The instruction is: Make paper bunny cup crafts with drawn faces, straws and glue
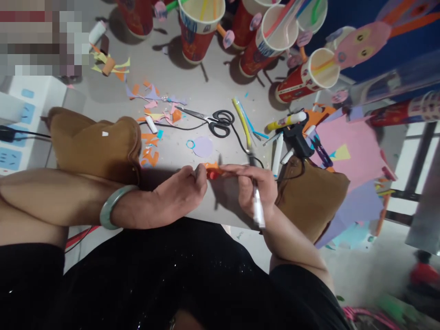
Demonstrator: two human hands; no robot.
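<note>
Between the fingertips of my left hand (180,195) is a small orange piece (211,166) with a red part at its lower edge. My right hand (259,185) is closed around a slim white-and-dark pen (257,208), which slants through the fingers. The right index fingertip reaches to the orange piece, touching it or very close. Just beyond the hands lie a pale purple paper disc (203,146) and a small blue ring (190,144). Open black-handled scissors (215,121) rest farther back.
Red paper cups (197,36) with straws and paper figures stand at the back. Brown pouches (94,144) flank the hands. A black glue gun (299,137) and coloured paper sheets (357,142) lie right. Paper scraps (149,153) litter the left; a white power strip (34,123) stands there.
</note>
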